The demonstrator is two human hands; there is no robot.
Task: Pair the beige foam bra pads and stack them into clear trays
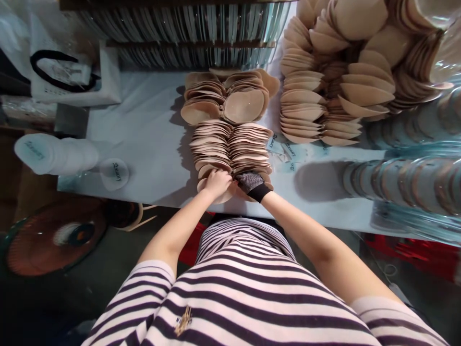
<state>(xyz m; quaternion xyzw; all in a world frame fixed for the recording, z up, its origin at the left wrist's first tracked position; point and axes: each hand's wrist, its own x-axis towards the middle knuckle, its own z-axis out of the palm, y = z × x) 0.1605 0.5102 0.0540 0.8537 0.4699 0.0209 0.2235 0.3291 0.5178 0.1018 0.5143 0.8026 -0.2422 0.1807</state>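
Beige stick-on bras, pairs of moulded cups, stand in a tight double row (212, 144) in front of me. At the near end of the row lies the front bra (224, 197), partly covered by my hands. My bare left hand (218, 183) is closed on the inner edge of its left cup. My right hand (251, 183), in a dark dotted glove, is closed at the middle join, close beside the left fingertips. The join itself is mostly hidden under my fingers. Behind the row, a looser pile of bras (245, 105) shows its hollow sides.
More cups (302, 105) are heaped at the right, with stacked clear plastic packaging (403, 185) nearer. Printed cards (288, 153) lie beside the row. White printed rounds (57, 154) stand at the left, near a white basket (108, 81). Clear packs (201, 29) line the back. A fan (54, 240) sits below left.
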